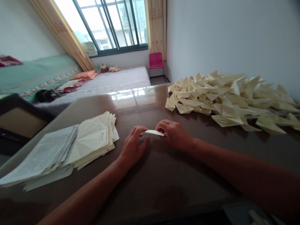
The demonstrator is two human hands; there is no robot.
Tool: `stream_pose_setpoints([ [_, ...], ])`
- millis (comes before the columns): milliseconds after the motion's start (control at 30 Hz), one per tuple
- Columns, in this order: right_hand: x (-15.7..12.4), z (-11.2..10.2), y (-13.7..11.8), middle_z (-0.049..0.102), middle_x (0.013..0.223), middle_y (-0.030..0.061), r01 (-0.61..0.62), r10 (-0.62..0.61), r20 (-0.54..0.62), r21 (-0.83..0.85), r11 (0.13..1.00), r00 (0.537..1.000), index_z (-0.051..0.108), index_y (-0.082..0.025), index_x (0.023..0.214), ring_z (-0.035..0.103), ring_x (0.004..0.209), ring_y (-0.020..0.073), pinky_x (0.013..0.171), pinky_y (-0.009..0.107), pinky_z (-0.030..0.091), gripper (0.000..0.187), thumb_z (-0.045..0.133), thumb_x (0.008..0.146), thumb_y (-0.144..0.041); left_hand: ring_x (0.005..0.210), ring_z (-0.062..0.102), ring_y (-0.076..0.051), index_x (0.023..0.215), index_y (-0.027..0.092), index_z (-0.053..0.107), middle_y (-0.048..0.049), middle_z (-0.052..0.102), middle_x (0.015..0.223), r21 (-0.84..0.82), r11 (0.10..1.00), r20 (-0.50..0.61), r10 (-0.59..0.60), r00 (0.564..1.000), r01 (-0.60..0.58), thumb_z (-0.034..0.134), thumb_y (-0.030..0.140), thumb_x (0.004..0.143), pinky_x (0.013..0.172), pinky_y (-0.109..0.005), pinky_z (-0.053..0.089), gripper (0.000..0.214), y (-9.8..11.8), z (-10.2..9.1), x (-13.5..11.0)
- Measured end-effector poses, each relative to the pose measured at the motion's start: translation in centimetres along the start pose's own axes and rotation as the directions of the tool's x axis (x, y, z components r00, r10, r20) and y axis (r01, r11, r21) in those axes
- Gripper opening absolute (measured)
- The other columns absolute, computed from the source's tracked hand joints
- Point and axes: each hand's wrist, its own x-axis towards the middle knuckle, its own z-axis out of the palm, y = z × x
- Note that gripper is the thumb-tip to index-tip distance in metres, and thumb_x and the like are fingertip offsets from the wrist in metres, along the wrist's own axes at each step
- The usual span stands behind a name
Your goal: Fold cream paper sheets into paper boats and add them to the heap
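Observation:
Between my two hands is a small folded piece of cream paper [153, 132], seen nearly edge-on just above the brown table. My left hand [134, 142] has its fingertips at the paper's left end, with the thumb lower and a little apart. My right hand [173, 132] is closed on the right end, its fingers curled over it. To the left lies a stack of creased cream sheets [93, 134], some with print. On the right is a large heap of folded pointed paper pieces [222, 97].
Greyish printed sheets [44, 153] overlap the cream stack at the left of the glossy table [145, 181]. Past the table are a bed [126, 78], a pink chair [156, 61] and a window [112, 25]. A dark wooden cabinet [21, 122] stands at the left.

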Motion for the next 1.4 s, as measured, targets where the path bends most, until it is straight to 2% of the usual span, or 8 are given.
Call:
stream_pose_setpoints([
  [133, -0.1, -0.3, -0.1, 0.061, 0.094, 0.0088, 0.170, -0.123, 0.160, -0.331, 0.928, 0.979, 0.060, -0.018, 0.096, 0.052, 0.091, 0.0202, 0.076, 0.029, 0.036, 0.011, 0.050, 0.091, -0.019, 0.098, 0.053, -0.020, 0.104, 0.021, 0.058, -0.0064, 0.060, 0.103, 0.265, 0.935, 0.084, 0.223, 0.971, -0.237, 0.051, 0.025, 0.091, 0.085, -0.034, 0.048, 0.015, 0.3, -0.4, -0.1],
  [300, 0.0, -1.6, 0.7, 0.063, 0.097, 0.0058, 0.269, -0.179, 0.374, -0.205, 0.941, 0.910, 0.062, -0.021, 0.100, 0.054, 0.092, 0.0200, 0.075, 0.028, 0.037, 0.015, 0.057, 0.086, -0.021, 0.086, 0.053, -0.016, 0.094, 0.020, 0.064, -0.0052, 0.062, 0.091, 0.270, 0.888, 0.314, 0.283, 0.906, -0.371, 0.041, 0.024, 0.096, 0.076, -0.027, 0.047, 0.023, 0.8, -0.6, -0.3],
  [467, 0.4, -2.9, 2.7, 0.066, 0.097, 0.0038, 0.226, -0.239, 0.431, 0.083, 0.971, 0.870, 0.069, -0.022, 0.098, 0.058, 0.091, 0.0171, 0.079, 0.026, 0.040, 0.017, 0.057, 0.087, -0.023, 0.084, 0.054, -0.016, 0.092, 0.020, 0.066, -0.0050, 0.063, 0.089, 0.291, 0.898, 0.333, 0.229, 0.915, -0.330, 0.041, 0.029, 0.096, 0.072, -0.026, 0.046, 0.026, 1.2, -0.6, -0.5],
  [567, 0.6, -2.3, 3.7, 0.068, 0.094, 0.0046, 0.123, -0.205, 0.417, 0.214, 0.969, 0.886, 0.070, -0.019, 0.093, 0.061, 0.085, 0.0150, 0.078, 0.025, 0.042, 0.020, 0.053, 0.090, -0.027, 0.083, 0.056, -0.015, 0.087, 0.020, 0.065, -0.0041, 0.063, 0.087, 0.251, 0.937, 0.290, 0.166, 0.943, -0.242, 0.042, 0.031, 0.096, 0.073, -0.026, 0.046, 0.027, 1.0, -0.4, -0.5],
  [767, 0.5, -0.7, 3.2, 0.070, 0.087, 0.0024, -0.145, 0.103, 0.332, 0.106, 0.984, 0.938, 0.065, -0.020, 0.098, 0.062, 0.077, 0.0143, 0.069, 0.023, 0.041, 0.017, 0.052, 0.089, -0.028, 0.080, 0.061, -0.015, 0.125, 0.021, 0.049, -0.0011, 0.065, 0.088, 0.150, 0.988, 0.205, 0.001, 0.979, -0.033, 0.045, 0.028, 0.094, 0.073, -0.026, 0.048, 0.032, 0.2, 0.3, 0.0],
  [967, 0.1, -0.1, 2.3, 0.068, 0.088, 0.0017, -0.178, 0.189, 0.265, -0.066, 0.982, 0.946, 0.056, -0.021, 0.101, 0.061, 0.078, 0.0148, 0.067, 0.023, 0.037, 0.016, 0.053, 0.088, -0.029, 0.085, 0.059, -0.016, 0.127, 0.026, 0.051, -0.0031, 0.061, 0.095, 0.315, 0.945, 0.277, -0.003, 0.961, -0.088, 0.036, 0.028, 0.097, 0.076, -0.027, 0.048, 0.034, 0.5, 0.5, 0.1],
  [1200, 0.1, -0.5, 1.3, 0.063, 0.095, 0.0037, 0.001, 0.057, 0.258, -0.222, 0.975, 0.964, 0.060, -0.021, 0.097, 0.058, 0.078, 0.0144, 0.066, 0.024, 0.035, 0.017, 0.045, 0.094, -0.029, 0.089, 0.053, -0.016, 0.122, 0.032, 0.054, -0.0025, 0.056, 0.102, 0.511, 0.838, 0.333, 0.013, 0.943, -0.191, 0.041, 0.026, 0.095, 0.063, -0.022, 0.046, 0.030, 1.3, 0.6, -0.1],
  [1400, -0.3, -2.1, -0.1, 0.064, 0.098, 0.0053, 0.272, -0.111, 0.432, -0.331, 0.903, 0.895, 0.062, -0.023, 0.113, 0.059, 0.087, 0.0185, 0.071, 0.028, 0.037, 0.024, 0.048, 0.093, -0.022, 0.099, 0.050, -0.020, 0.127, 0.027, 0.051, -0.0037, 0.058, 0.112, 0.498, 0.813, 0.409, 0.086, 0.909, -0.301, 0.041, 0.019, 0.093, 0.072, -0.027, 0.050, 0.036, 1.8, -0.2, -0.2],
])
